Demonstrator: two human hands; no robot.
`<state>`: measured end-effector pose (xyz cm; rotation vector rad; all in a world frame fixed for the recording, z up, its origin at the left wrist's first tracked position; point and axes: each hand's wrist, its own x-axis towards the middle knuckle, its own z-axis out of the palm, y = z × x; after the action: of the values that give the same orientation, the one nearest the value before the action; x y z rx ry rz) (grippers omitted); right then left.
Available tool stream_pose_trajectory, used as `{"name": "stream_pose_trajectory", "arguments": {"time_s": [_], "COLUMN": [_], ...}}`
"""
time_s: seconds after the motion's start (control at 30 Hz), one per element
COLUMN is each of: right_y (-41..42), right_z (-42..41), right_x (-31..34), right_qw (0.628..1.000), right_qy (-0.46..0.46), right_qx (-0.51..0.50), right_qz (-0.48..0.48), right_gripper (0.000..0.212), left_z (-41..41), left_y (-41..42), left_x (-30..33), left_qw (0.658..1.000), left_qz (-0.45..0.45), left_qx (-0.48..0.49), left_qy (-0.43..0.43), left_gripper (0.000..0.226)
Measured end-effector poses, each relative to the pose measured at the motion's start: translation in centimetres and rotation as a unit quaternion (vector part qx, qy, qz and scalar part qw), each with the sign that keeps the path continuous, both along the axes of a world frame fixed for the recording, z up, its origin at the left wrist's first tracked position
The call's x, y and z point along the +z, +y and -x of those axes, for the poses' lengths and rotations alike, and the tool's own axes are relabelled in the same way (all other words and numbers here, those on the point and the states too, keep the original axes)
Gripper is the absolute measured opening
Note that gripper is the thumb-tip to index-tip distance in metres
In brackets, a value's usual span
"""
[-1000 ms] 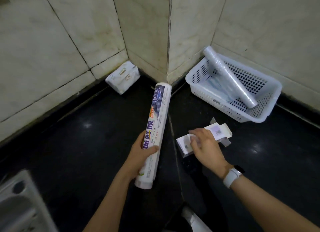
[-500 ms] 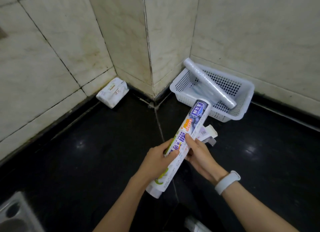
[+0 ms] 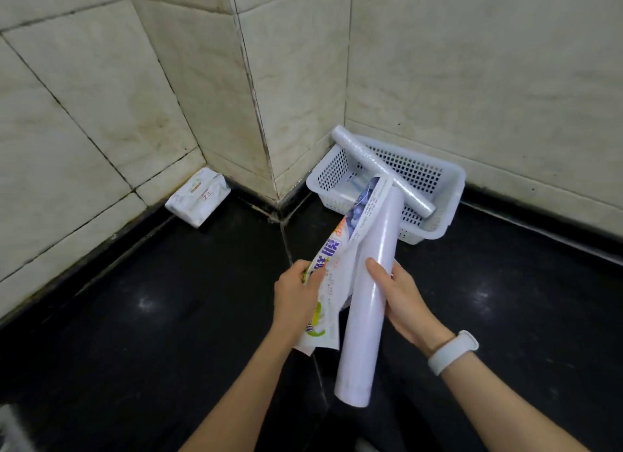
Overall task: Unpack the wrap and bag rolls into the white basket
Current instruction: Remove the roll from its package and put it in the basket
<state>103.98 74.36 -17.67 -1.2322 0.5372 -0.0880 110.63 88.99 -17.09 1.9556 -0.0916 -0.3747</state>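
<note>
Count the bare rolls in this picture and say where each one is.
2. One roll is in the right hand; one roll lies across the white basket. More may be hidden inside it.

Ahead of your right fingertips: white basket in wall corner, mouth partly barred by clear roll lying slantwise across rims, far end poking over back-left rim. Flat clear packet on basket floor under it. Open gap right of that roll, over perforated floor. Loose printed wrapper in your left hand hangs between your fingers and basket's near-left corner. Left of your fingers: bare black counter up to white packet against wall. Tiled walls close off far side.
</note>
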Motion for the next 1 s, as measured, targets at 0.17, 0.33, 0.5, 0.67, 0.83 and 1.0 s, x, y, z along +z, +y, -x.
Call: {"name": "stream_pose_trajectory", "arguments": {"time_s": [0.17,0.33,0.5,0.67,0.83,1.0], "right_y": [-3.0,-6.6,-9.8,-12.4,-14.2,-15.3], "right_z": [-1.3,-4.8,-9.8,-15.2,-20.3,-22.9], "right_x": [0.3,1.9,3.7,6.2,6.6,4.8], "right_qw": [0.995,0.988,0.992,0.971,0.928,0.878], "right_qy": [0.018,-0.005,-0.019,-0.047,-0.057,0.000], "right_qx": [-0.082,-0.144,-0.124,-0.109,-0.062,0.080], "right_qz": [0.045,-0.052,0.002,0.206,0.364,0.472], "right_gripper": [0.034,0.012,0.029,0.047,0.055,0.061], "left_z": [-3.5,-7.4,-10.8,-13.6,-16.8,-16.9], "left_y": [0.8,1.6,-0.1,-4.7,-9.6,-11.1], "left_x": [-0.8,-2.8,-2.6,-1.7,-2.5,-5.7], "left_qw": [0.997,0.974,0.946,0.931,0.888,0.895], "left_qz": [-0.062,-0.222,-0.314,-0.293,-0.334,-0.329], "left_qx": [0.043,-0.028,-0.073,-0.122,-0.217,-0.211], "left_qy": [-0.028,0.032,-0.031,-0.182,-0.229,-0.216], "left_gripper": [0.013,0.039,0.056,0.049,0.052,0.056]}}
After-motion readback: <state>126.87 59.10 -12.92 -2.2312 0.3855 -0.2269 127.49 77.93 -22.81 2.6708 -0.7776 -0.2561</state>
